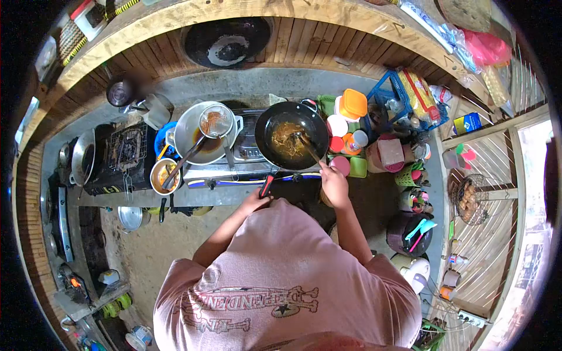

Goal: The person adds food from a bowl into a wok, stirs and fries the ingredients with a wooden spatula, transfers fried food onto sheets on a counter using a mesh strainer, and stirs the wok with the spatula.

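A black wok (266, 133) sits on the gas stove (252, 171), with browned shredded food (287, 137) and some oil in its middle. My left hand (255, 202) is closed around the wok's red and black handle (267, 185). In my right hand (334, 186) is the wooden handle of a spatula (310, 153), whose dark head lies in the food. Left of the wok stands a silver pot (190, 114) with brown liquid. A strainer (215, 121) holding reddish bits rests over that pot. A ladle (190, 153) leans from a small food-filled saucepan (159, 175).
Lidded containers (353, 104) and jars crowd the counter right of the wok, near a blue crate (389, 88). A charred grill rack (127, 146) lies on the left. Another wok (227, 44) hangs on the back wall. A wire basket (469, 199) hangs at the right.
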Demonstrator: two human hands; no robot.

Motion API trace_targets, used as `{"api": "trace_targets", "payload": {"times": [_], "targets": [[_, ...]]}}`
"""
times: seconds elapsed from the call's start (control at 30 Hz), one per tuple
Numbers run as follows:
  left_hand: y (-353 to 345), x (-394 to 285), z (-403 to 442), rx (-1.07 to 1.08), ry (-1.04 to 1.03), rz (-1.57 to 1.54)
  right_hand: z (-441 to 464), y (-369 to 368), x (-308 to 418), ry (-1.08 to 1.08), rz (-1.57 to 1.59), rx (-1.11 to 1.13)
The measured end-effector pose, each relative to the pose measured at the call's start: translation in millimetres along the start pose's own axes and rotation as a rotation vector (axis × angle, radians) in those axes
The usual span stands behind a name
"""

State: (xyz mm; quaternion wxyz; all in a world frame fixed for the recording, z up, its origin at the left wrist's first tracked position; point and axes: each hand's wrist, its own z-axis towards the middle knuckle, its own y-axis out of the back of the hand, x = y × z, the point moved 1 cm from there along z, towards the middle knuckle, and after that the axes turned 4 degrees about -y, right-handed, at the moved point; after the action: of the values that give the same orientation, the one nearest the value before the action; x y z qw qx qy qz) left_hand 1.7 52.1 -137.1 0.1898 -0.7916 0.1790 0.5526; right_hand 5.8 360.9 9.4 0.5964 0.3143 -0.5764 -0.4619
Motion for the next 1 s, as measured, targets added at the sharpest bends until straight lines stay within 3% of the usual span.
{"api": "trace_targets", "payload": {"times": [0.23,0.33,0.43,0.57,0.6,0.8,0.87,1.0], "targets": [[0,4,-1,-0.058,0.071,0.058,-7,16,-10,-0.016,0.022,0.071],[-2,11,2,-0.063,0.084,0.049,6,1,-8,0.075,0.035,0.030],[-2,9,-1,-0.105,0.003,0.153,6,8,-8,0.012,0.019,0.095],[-8,-16,-13,-0.108,0.159,0.103,-7,17,-19,-0.035,0.025,0.153],[-9,-14,-13,-0.104,0.164,0.106,-8,11,-21,0.008,0.023,0.047],[-10,1,-12,-0.229,-0.001,0.236,8,-1,-35,0.009,0.158,0.060],[-13,-6,-14,-0.253,0.174,-0.022,16,16,-38,0.020,0.251,0.021],[-18,-15,-15,-0.264,0.188,-0.026,35,9,-70,-0.077,0.244,-0.015]]}}
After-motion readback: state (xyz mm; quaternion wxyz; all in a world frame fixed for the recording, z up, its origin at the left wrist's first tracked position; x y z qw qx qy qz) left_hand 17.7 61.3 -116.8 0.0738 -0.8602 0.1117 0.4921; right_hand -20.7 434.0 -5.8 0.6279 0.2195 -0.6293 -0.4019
